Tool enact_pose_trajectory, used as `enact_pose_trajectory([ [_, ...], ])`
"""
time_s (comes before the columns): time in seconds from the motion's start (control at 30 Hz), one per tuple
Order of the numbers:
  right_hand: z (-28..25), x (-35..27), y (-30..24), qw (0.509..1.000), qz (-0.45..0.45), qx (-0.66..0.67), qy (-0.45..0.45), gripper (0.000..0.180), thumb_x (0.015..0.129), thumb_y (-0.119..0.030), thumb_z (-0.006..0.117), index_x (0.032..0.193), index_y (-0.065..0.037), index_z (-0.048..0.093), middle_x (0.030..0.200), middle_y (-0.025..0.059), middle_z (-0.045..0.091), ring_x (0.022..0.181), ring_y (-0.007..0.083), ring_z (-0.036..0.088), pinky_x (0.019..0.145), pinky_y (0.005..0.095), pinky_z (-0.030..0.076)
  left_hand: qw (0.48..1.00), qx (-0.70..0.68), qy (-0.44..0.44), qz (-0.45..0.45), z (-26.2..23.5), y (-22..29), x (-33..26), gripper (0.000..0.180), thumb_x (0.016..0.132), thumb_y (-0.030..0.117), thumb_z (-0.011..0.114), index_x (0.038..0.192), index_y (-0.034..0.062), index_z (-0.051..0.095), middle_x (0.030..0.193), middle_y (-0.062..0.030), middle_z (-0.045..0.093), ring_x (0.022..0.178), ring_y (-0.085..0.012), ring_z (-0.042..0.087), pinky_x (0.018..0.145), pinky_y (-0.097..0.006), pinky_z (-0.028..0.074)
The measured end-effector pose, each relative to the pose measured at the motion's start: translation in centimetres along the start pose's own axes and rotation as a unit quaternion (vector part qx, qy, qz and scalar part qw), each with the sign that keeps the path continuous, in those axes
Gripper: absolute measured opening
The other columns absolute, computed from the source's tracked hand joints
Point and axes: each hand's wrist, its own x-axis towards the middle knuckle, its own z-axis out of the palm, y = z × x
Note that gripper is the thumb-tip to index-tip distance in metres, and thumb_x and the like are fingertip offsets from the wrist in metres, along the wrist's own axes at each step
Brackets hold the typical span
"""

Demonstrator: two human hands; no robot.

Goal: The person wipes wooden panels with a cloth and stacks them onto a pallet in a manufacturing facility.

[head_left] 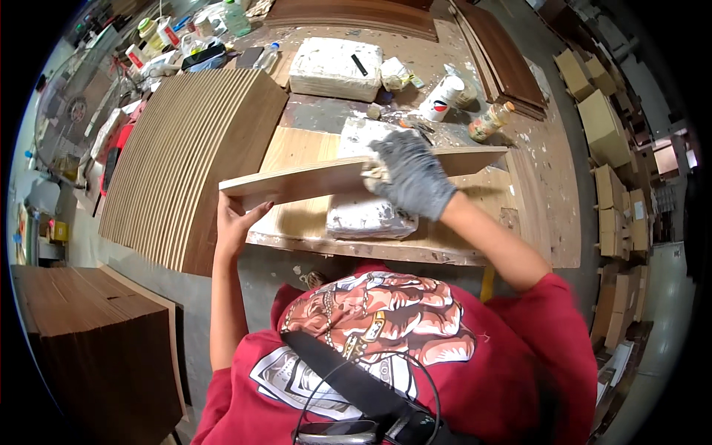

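A flat wooden board (304,185) stands on its long edge above the bench, a pale edge facing up. My bare left hand (241,220) grips its left end, thumb stretched along the near face. My right hand (415,167), in a grey glove, is closed round a crumpled beige cloth (376,173) and presses it on the board's upper edge near the middle. That hand is a little blurred. Under the board lies a white wrapped block (371,220), partly hidden by it.
Many similar boards stand stacked (178,163) on the left. Behind are another white wrapped block (334,68), a white can (442,98) and a glass bottle (491,122). Brown panels (504,63) lie at the far right. A dark panel stack (96,334) stands at lower left.
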Motion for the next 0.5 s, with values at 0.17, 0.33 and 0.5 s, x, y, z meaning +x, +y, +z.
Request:
enact_pose_trajectory([
  [0.17,3.0,6.0,-12.1,0.964,-0.114,0.123,0.204,0.043,0.083,-0.037,0.056,0.109,-0.003,0.059,0.102,0.0178,0.059,0.098,0.0339,0.055,0.092,0.0475,0.040,1.000,0.008,-0.013,0.018,-1.6,-1.8,0.1,0.050,0.077,-0.003,0.072,0.119,-0.0002,0.045,0.118,-0.0111,0.056,0.109,-0.0193,0.055,0.096,-0.033,0.046],
  [0.33,4.1,9.5,-18.4,0.973,-0.042,0.160,0.161,0.029,0.086,-0.029,0.051,0.103,-0.009,0.063,0.096,0.0102,0.061,0.093,0.0266,0.057,0.087,0.0435,0.041,0.994,0.026,0.030,0.097,-0.7,-2.6,0.3,0.048,0.080,0.001,0.068,0.124,-0.0002,0.048,0.120,-0.0071,0.056,0.109,-0.0167,0.054,0.096,-0.031,0.043],
  [0.5,4.5,6.9,-14.9,0.963,-0.043,0.096,0.248,0.021,0.084,-0.027,0.052,0.095,-0.013,0.065,0.086,0.0073,0.062,0.082,0.0249,0.059,0.084,0.0441,0.040,0.997,-0.035,-0.012,0.064,-1.8,-4.9,1.0,0.036,0.074,-0.006,0.069,0.105,0.0030,0.053,0.103,-0.0010,0.055,0.097,-0.0093,0.054,0.086,-0.024,0.043],
])
